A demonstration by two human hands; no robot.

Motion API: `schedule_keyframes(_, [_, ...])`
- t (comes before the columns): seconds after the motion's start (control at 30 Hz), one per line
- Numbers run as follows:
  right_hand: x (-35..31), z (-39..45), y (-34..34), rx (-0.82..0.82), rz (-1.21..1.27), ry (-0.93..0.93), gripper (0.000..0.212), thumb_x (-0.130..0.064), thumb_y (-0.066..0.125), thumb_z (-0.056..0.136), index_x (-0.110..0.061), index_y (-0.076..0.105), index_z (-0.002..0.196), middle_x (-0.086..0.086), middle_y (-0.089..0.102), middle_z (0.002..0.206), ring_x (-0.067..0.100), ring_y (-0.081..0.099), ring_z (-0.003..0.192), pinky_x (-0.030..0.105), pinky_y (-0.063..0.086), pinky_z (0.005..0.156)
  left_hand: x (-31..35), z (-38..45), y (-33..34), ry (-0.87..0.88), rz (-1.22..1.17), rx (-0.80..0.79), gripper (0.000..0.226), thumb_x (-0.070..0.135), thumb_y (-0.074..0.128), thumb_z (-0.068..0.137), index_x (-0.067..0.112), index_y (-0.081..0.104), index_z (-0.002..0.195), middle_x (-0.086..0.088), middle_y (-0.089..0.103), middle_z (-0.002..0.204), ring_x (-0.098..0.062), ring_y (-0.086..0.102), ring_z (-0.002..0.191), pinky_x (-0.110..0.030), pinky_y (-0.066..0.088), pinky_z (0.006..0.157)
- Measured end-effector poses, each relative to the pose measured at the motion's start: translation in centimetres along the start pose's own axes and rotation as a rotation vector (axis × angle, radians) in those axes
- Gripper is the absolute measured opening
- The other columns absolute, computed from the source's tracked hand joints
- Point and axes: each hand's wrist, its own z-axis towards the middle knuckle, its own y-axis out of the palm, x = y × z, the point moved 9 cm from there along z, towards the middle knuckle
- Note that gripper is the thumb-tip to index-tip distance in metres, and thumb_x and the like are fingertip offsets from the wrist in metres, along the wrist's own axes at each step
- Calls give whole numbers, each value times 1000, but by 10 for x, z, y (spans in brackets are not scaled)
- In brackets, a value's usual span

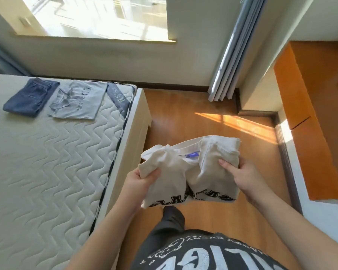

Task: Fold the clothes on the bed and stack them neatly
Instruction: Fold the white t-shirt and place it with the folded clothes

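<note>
I hold a folded cream shirt (191,168) with black lettering and a blue neck label in the air over the wooden floor, just right of the bed. My left hand (140,184) grips its left edge with fingers curled into the cloth. My right hand (242,177) grips the right edge, thumb on top. On the far corner of the bare quilted mattress (47,162) lie folded dark blue jeans (30,97) and, right beside them, a folded grey printed shirt (79,100).
The white bed frame (137,125) runs along the mattress edge to my left. Wooden floor (193,114) stretches ahead to the wall under the window. Grey curtains (230,55) hang at the right. An orange wooden cabinet (316,114) stands at the far right.
</note>
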Motion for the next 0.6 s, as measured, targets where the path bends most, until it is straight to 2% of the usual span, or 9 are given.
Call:
schedule_keyframes(0.03, [-9,16,11,-15,-16,-1,12,-30,69,91,-25,72,101,-6,77,95,13,74,85,30,56,73,5,14,-5,-5,-7,-1,32,36,77,75,19,76,102,-9,76,101,-26,72,96,-41,59,78])
schedule_keyframes(0.1, [-32,46,33,-38,-58,-8,9,-32,69,90,-26,72,96,-7,77,90,11,73,80,24,56,65,18,41,-18,-15,-33,30,39,37,77,74,15,74,106,-9,76,101,-28,72,97,-47,57,86])
schedule_keyframes(0.17, [-54,73,54,-62,-101,-15,9,-34,69,90,-27,72,94,-8,77,87,10,73,77,20,54,60,30,64,-33,-19,-55,89,40,37,77,72,15,74,105,-8,76,99,-27,72,95,-48,58,85])
schedule_keyframes(0.27, [-85,112,81,-69,-111,-43,12,-36,69,90,-28,71,98,-8,76,89,12,73,81,30,57,71,51,97,-49,0,-113,145,38,31,84,73,13,73,104,-9,76,97,-29,72,94,-39,60,73])
schedule_keyframes(0.33, [-105,136,94,-52,-75,-79,8,-34,69,89,-32,70,97,-13,75,89,6,71,79,23,56,64,66,118,-62,16,-144,190,36,29,84,75,15,73,105,-6,77,98,-26,73,92,-30,58,66])
schedule_keyframes(0.43, [-132,173,111,-48,-32,-112,9,-31,71,88,-39,71,88,-20,74,88,-3,68,79,10,50,55,92,154,-78,40,-206,220,32,28,82,76,16,73,105,-5,77,99,-21,74,90,-26,57,65])
schedule_keyframes(0.5, [-147,203,121,-65,-31,-117,13,-30,71,88,-43,72,86,-22,73,88,-5,68,79,8,49,55,108,179,-83,49,-229,235,25,20,76,83,15,72,107,-5,77,100,-19,74,90,-24,56,65])
schedule_keyframes(0.6, [-164,255,132,-101,-43,-111,8,-30,71,88,-37,71,92,-20,74,90,-3,68,79,11,51,55,124,218,-85,43,-264,280,18,11,69,89,13,71,106,-4,77,96,-16,74,86,-22,56,63])
